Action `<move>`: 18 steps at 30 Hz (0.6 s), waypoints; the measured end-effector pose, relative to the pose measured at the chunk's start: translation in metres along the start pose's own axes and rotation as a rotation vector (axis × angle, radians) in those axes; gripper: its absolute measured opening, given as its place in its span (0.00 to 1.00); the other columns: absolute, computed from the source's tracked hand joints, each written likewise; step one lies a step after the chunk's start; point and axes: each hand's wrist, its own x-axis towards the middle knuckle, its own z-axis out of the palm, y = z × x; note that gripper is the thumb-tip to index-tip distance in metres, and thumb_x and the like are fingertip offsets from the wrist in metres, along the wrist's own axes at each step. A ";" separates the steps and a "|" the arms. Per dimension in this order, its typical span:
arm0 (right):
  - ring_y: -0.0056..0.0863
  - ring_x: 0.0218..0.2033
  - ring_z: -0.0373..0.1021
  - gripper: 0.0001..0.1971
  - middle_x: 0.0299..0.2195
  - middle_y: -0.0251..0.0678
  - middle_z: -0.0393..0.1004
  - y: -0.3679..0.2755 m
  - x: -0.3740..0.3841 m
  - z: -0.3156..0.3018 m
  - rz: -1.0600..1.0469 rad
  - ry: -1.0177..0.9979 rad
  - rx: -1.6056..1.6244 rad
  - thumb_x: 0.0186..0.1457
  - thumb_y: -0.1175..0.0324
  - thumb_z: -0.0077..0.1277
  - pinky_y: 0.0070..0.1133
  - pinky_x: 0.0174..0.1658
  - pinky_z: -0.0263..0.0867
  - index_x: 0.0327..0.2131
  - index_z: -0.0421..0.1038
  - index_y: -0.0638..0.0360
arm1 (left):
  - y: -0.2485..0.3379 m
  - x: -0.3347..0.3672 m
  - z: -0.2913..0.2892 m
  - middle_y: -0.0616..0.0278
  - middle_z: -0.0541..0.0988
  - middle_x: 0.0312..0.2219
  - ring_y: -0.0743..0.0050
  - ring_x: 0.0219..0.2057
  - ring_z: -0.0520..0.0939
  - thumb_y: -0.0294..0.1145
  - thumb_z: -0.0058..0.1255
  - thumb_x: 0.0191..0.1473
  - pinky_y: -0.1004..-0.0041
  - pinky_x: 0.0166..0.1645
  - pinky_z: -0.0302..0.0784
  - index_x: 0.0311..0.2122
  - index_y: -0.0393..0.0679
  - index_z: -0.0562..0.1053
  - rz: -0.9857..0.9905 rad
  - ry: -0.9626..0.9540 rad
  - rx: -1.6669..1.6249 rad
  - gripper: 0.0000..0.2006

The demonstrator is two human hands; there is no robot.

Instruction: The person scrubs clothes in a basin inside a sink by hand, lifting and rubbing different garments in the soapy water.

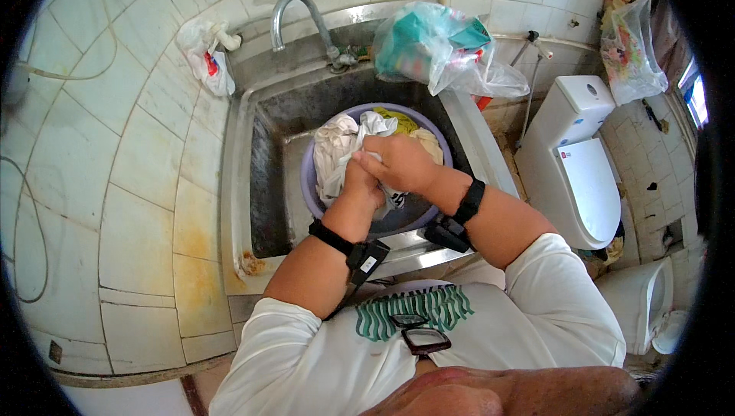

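Note:
Both of my hands are closed together on a white cloth garment over a round purple basin (308,178). My left hand (362,181) is lower and nearer, with its fingers wrapped round the cloth. Against it presses my right hand (407,163), also in a fist. Most of the gripped part is hidden inside the fists. White garment cloth (335,148) lies bunched at the basin's left side, and I cannot tell whether it is one piece with what I hold. A yellow cloth (398,119) shows behind my right hand, with a cream cloth (429,143) beside it.
The basin stands in a metal sink (233,178) with a curved faucet (300,1) at its back. Stuffed plastic bags (436,48) rest on the back right rim. Another white bag (205,52) hangs at left. A toilet (586,186) stands to the right.

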 end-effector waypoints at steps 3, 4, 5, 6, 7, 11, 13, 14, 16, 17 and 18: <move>0.55 0.25 0.67 0.16 0.22 0.54 0.69 0.018 0.005 0.013 0.111 0.079 -0.065 0.58 0.58 0.42 0.41 0.29 0.61 0.24 0.67 0.61 | -0.007 -0.003 0.003 0.59 0.77 0.41 0.62 0.43 0.77 0.48 0.46 0.55 0.60 0.47 0.72 0.46 0.43 0.70 0.059 0.030 0.068 0.21; 0.55 0.25 0.66 0.16 0.21 0.54 0.69 0.037 0.007 0.022 0.170 0.175 -0.009 0.58 0.58 0.42 0.41 0.28 0.61 0.24 0.67 0.61 | -0.006 -0.002 0.008 0.59 0.77 0.41 0.62 0.42 0.77 0.49 0.46 0.55 0.60 0.47 0.72 0.46 0.43 0.70 0.038 -0.016 0.041 0.21; 0.55 0.25 0.66 0.16 0.21 0.53 0.69 0.044 0.008 0.024 0.189 0.187 -0.022 0.58 0.58 0.42 0.41 0.28 0.61 0.24 0.67 0.61 | -0.003 -0.003 0.014 0.59 0.77 0.41 0.62 0.42 0.77 0.49 0.45 0.55 0.60 0.46 0.72 0.46 0.43 0.70 0.020 -0.062 0.015 0.21; 0.55 0.25 0.66 0.16 0.20 0.53 0.69 0.051 0.007 0.025 0.208 0.200 -0.036 0.58 0.58 0.42 0.41 0.28 0.61 0.24 0.67 0.60 | -0.002 -0.009 0.020 0.59 0.77 0.41 0.62 0.42 0.77 0.50 0.44 0.56 0.61 0.47 0.72 0.46 0.43 0.70 -0.002 -0.071 0.028 0.21; 0.56 0.25 0.66 0.16 0.20 0.53 0.69 0.046 0.009 0.022 0.222 0.210 -0.047 0.58 0.58 0.42 0.41 0.28 0.61 0.24 0.67 0.60 | -0.002 -0.007 0.017 0.58 0.77 0.41 0.62 0.42 0.77 0.50 0.43 0.56 0.61 0.47 0.72 0.46 0.42 0.70 0.014 -0.052 0.028 0.21; 0.55 0.25 0.67 0.16 0.20 0.52 0.70 0.013 0.005 0.008 0.159 0.050 -0.066 0.58 0.56 0.40 0.42 0.28 0.62 0.25 0.67 0.59 | -0.002 0.003 -0.001 0.56 0.76 0.42 0.61 0.43 0.76 0.49 0.40 0.58 0.62 0.49 0.71 0.47 0.41 0.69 0.009 -0.066 0.027 0.21; 0.53 0.25 0.70 0.17 0.20 0.51 0.72 0.003 0.001 0.003 0.003 0.002 -0.083 0.58 0.53 0.39 0.43 0.29 0.64 0.27 0.67 0.57 | -0.003 0.001 -0.003 0.56 0.75 0.42 0.61 0.43 0.76 0.49 0.39 0.59 0.63 0.49 0.70 0.47 0.41 0.68 0.012 -0.079 0.024 0.21; 0.53 0.24 0.69 0.16 0.20 0.51 0.71 0.005 0.001 0.006 0.002 0.033 -0.093 0.58 0.55 0.39 0.43 0.28 0.64 0.27 0.67 0.57 | -0.005 0.000 -0.001 0.56 0.75 0.42 0.61 0.43 0.76 0.48 0.39 0.59 0.63 0.49 0.71 0.47 0.41 0.68 0.036 -0.064 0.022 0.21; 0.53 0.25 0.69 0.15 0.20 0.51 0.72 0.026 0.006 0.015 0.105 0.148 -0.063 0.58 0.57 0.40 0.43 0.28 0.64 0.26 0.66 0.58 | -0.002 -0.009 0.015 0.56 0.75 0.42 0.62 0.42 0.76 0.48 0.40 0.59 0.64 0.48 0.71 0.47 0.40 0.68 0.039 -0.036 0.038 0.21; 0.53 0.25 0.69 0.15 0.21 0.51 0.72 0.035 0.010 0.018 0.154 0.204 -0.047 0.58 0.58 0.41 0.43 0.28 0.64 0.26 0.66 0.58 | -0.002 -0.007 0.015 0.57 0.76 0.42 0.62 0.42 0.76 0.50 0.40 0.58 0.63 0.48 0.71 0.47 0.41 0.68 0.025 -0.059 0.049 0.22; 0.54 0.25 0.69 0.13 0.21 0.52 0.72 0.042 0.010 0.020 0.149 0.226 -0.089 0.58 0.59 0.41 0.43 0.29 0.64 0.28 0.65 0.59 | -0.003 -0.002 0.012 0.57 0.76 0.42 0.62 0.43 0.77 0.52 0.40 0.58 0.63 0.48 0.71 0.47 0.41 0.69 0.012 -0.083 0.059 0.23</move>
